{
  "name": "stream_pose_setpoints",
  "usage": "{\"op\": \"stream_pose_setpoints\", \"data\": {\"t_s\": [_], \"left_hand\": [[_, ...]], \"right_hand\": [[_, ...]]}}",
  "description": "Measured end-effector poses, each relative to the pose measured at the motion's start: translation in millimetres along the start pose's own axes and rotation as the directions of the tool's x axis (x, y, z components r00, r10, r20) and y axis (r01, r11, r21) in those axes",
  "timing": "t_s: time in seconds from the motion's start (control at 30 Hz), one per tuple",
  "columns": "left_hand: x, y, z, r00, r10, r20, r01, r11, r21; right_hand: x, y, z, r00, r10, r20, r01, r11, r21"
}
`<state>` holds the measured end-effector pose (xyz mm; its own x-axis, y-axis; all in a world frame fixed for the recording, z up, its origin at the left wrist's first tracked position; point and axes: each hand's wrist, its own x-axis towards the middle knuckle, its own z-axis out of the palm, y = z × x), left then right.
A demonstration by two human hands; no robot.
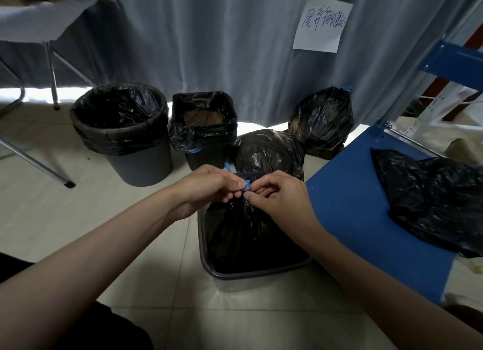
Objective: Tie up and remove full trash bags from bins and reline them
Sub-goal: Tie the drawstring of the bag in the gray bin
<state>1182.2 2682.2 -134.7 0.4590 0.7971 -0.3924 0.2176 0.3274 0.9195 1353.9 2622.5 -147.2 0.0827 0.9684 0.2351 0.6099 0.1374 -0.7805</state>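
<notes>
Both hands meet above the grey rectangular plastic bin [251,277]: the left hand [209,186] and right hand [277,196] pinch the blue drawstring [246,187] of the gathered black plastic trash bag [240,234] inside it. The fingers hide the knot.

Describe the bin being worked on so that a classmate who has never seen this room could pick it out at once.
Start at the grey curtain with two lined bins before it. Come forward to the bin nearest the camera, beside the blue board. Only this one has both hands pinching a blue drawstring above its gathered black bag.
</notes>
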Motion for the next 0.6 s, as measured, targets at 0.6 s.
{"op": "stream_pose_setpoints", "data": {"t_s": [0.6], "left_hand": [[-2.8,3.0,-3.2,0.993,0.113,-0.014,-0.109,0.98,0.165]], "right_hand": [[4.7,-2.1,-4.6,0.998,0.015,0.062,-0.008,0.992,-0.122]]}}
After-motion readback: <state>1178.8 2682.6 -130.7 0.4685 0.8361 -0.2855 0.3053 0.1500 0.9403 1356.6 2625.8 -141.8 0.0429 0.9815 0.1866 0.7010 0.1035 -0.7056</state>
